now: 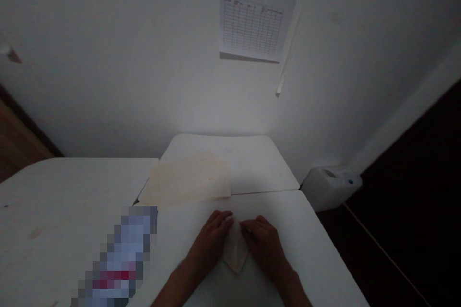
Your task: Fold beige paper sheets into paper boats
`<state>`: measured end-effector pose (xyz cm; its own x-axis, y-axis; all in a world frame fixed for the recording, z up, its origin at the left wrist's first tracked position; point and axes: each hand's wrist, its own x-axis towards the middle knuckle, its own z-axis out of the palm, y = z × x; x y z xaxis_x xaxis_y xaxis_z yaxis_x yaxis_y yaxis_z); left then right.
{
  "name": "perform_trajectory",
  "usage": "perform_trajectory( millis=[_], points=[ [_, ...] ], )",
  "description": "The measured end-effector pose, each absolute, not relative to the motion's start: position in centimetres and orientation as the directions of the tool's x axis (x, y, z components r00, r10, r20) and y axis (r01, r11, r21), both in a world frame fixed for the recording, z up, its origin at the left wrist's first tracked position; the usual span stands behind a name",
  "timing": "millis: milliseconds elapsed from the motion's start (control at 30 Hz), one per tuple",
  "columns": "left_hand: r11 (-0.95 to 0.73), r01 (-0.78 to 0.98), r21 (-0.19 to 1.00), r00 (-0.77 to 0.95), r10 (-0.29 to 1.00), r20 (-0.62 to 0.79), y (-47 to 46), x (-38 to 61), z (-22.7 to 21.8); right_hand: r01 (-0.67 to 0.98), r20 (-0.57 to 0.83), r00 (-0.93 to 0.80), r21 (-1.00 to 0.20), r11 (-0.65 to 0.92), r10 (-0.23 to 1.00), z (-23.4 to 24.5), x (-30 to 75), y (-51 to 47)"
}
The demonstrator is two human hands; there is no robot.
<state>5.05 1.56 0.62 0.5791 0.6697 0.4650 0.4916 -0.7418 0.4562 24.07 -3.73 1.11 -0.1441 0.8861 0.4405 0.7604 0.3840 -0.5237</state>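
Note:
A folded piece of pale paper (236,252) lies on the white table between my hands, one pointed corner facing me. My left hand (215,232) is curled against its left side, fingertips near the top of the fold. On the opposite side, my right hand (262,239) pinches the right edge with thumb and fingers. The paper's upper part is partly covered by my fingers.
Flat beige sheets (189,180) lie across the table joint at the back left. A blurred-out item (124,254) is left of my arm. On the floor at right stands a white plastic container (331,189). A printed chart (254,24) hangs on the wall.

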Motion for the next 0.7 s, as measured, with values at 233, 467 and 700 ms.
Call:
perform_trajectory(
  millis=[233,467,700],
  points=[
    [-0.796,0.509,0.328,0.7,0.604,0.381,1.6,4.7,-0.1,0.801,0.411,-0.186,-0.463,0.38,0.893,1.5,23.9,-3.8],
    [-0.785,0.548,0.287,0.698,0.619,0.361,1.3,4.7,0.5,0.881,0.307,-0.217,-0.346,0.321,0.927,2.2,23.8,-4.3],
    [-0.767,0.576,0.282,0.682,0.641,0.35,1.3,4.8,0.5,0.915,0.283,-0.25,-0.245,0.322,0.926,2.1,26.1,-6.5]
  ],
)
